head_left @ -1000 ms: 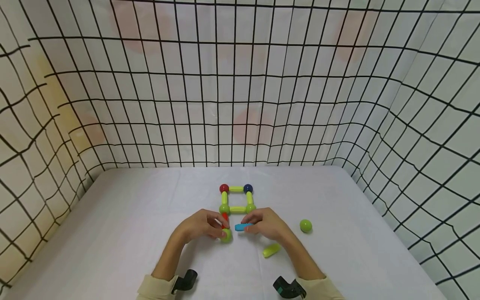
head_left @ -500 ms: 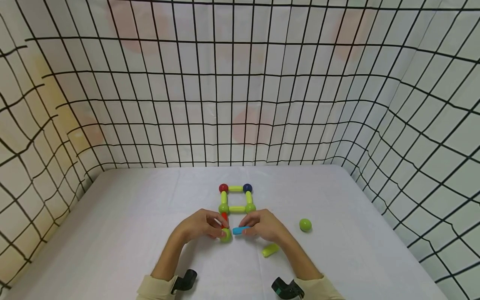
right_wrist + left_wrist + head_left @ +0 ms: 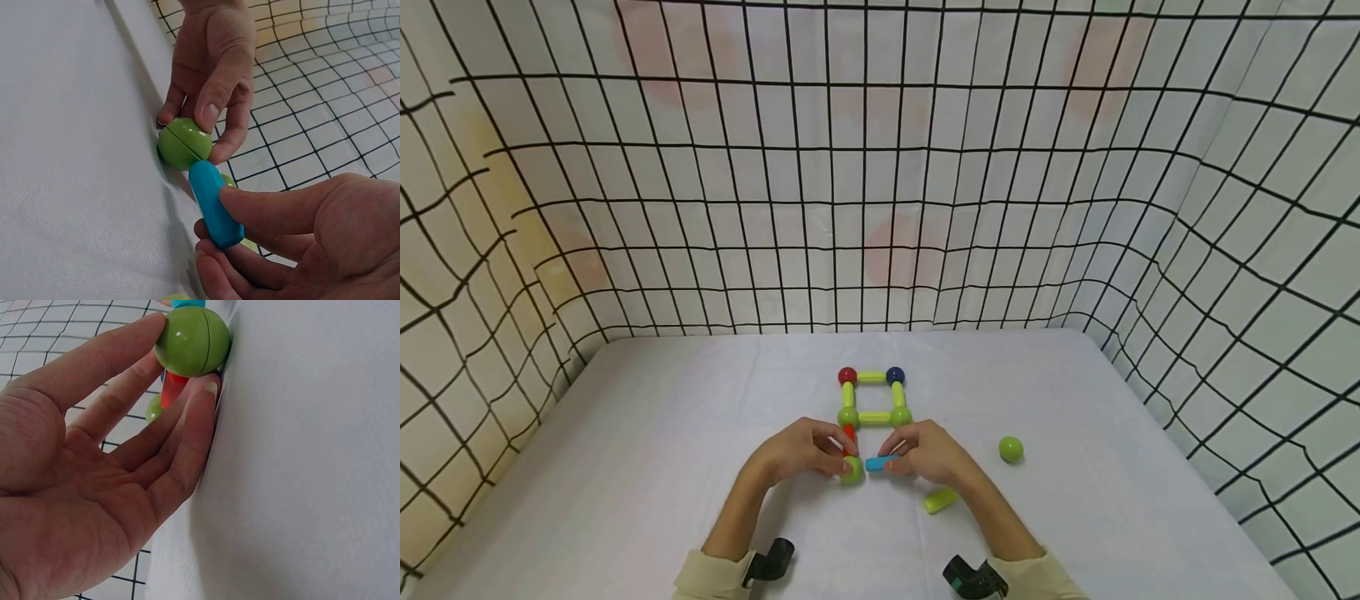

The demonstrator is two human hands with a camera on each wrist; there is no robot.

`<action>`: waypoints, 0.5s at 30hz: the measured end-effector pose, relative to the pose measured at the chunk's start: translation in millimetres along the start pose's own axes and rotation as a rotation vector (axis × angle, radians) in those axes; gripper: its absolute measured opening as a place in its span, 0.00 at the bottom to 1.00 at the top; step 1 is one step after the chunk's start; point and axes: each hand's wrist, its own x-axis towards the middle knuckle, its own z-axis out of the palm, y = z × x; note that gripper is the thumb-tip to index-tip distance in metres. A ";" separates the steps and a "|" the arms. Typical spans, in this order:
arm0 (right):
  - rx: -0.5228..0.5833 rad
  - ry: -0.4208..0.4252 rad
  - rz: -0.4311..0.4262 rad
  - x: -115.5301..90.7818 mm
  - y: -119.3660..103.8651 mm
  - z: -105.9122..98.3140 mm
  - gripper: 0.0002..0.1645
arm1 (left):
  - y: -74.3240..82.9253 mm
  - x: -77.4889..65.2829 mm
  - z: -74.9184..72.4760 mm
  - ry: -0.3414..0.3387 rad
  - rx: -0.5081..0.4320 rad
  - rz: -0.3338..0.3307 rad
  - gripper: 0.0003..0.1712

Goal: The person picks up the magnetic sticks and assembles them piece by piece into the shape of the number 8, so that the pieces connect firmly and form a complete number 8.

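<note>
My left hand holds a green ball between thumb and fingers, close over the white cloth. From that ball a red magnetic rod runs up to a square of light-green rods. The square's corners are a red ball, a dark blue ball and two green balls. My right hand pinches a blue magnetic rod between thumb and fingers. In the right wrist view, the rod's far end is right at the held green ball.
Right of my right hand lies a loose green ball. A loose light-green rod rests near my right forearm. Black netting stands around the back and sides of the white-covered table.
The blue rod in my right hand has moved slightly left and down, narrowing the space to the green ball. My left hand has stayed nearly still on the ball.
</note>
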 end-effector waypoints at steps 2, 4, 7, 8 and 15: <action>-0.001 -0.009 -0.003 0.2 0.2 1.1 0.08 | -0.1 0.0 -0.1 -0.001 -0.005 0.002 0.13; -0.003 -0.015 -0.008 0.3 0.2 2.3 0.08 | -0.1 -0.3 -0.1 -0.003 -0.009 0.006 0.13; -0.002 -0.024 -0.013 0.3 0.2 3.4 0.08 | 0.2 -0.4 -0.1 -0.002 -0.014 0.009 0.13; -0.002 -0.025 -0.015 0.2 0.2 3.7 0.08 | 0.4 -0.3 -0.2 -0.002 -0.014 0.008 0.13; -0.001 -0.050 -0.019 -1.0 0.3 4.4 0.08 | 0.6 -0.8 0.4 -0.010 -0.022 0.014 0.12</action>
